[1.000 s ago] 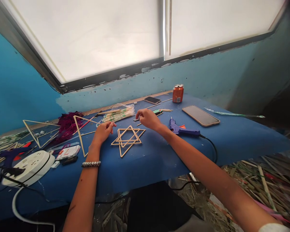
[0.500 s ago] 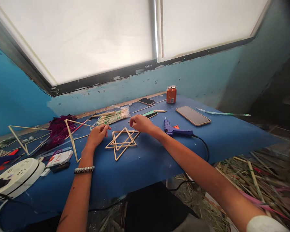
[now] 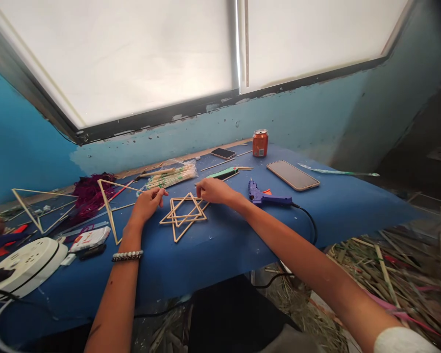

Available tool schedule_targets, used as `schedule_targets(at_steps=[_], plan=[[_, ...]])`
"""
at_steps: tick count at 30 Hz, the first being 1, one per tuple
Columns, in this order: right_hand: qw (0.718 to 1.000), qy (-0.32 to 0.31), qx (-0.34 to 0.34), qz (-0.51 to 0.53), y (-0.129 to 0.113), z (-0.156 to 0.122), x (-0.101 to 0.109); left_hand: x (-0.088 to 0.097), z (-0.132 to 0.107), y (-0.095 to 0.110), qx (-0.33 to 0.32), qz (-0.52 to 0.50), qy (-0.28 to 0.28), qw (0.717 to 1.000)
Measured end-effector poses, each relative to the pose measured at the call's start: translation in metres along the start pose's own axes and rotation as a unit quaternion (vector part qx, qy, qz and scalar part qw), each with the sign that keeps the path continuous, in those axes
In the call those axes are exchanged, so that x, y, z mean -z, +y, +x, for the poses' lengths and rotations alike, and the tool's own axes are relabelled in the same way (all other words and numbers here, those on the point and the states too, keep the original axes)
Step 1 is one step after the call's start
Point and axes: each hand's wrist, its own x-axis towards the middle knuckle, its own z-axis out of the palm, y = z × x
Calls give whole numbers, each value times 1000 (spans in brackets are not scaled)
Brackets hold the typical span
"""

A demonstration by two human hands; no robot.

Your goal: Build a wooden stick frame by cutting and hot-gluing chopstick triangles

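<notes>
A flat frame of thin wooden sticks (image 3: 183, 215), made of overlapping triangles, lies on the blue table (image 3: 220, 245). My right hand (image 3: 213, 189) rests at the frame's upper right corner with fingers curled in a pinch on a stick. My left hand (image 3: 147, 202) sits just left of the frame, fingers curled, seeming to pinch a thin stick end. A beaded bracelet (image 3: 127, 255) is on my left wrist.
A purple glue gun (image 3: 266, 197) with a black cord lies right of my right hand. Behind are a stick bundle (image 3: 171, 176), two phones (image 3: 292, 175) (image 3: 223, 153), an orange can (image 3: 259, 142), a green knife (image 3: 224, 173). Left: stick triangles (image 3: 40, 208), purple yarn (image 3: 91, 192), white power strip (image 3: 22, 264).
My right hand came down from above the frame to its upper right corner. My view shifted right, so the table items slid left. A person's hand appeared at the far left edge.
</notes>
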Motion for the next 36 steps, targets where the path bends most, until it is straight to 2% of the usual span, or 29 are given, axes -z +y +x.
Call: schedule_targets(at_steps=[10, 17, 21, 25, 29, 36], plan=[[1000, 15, -7, -6, -2, -2, 2, -1, -1, 1, 1, -8, -1, 1000], [998, 46, -43, -17, -2, -3, 4, 3, -3, 0, 32, 18, 19, 999], [997, 28, -62, -32, 2, -3, 8, 3, -3, -3, 50, 15, 53, 997], [998, -22, -55, -36, 8, -6, 10, 2, -1, -5, 52, -1, 81, 995], [997, -64, -40, -25, 12, -8, 10, -1, 1, -8, 48, -17, 81, 995], [996, -79, -33, -12, 12, -7, 8, -2, 1, -9, 60, -15, 77, 995]])
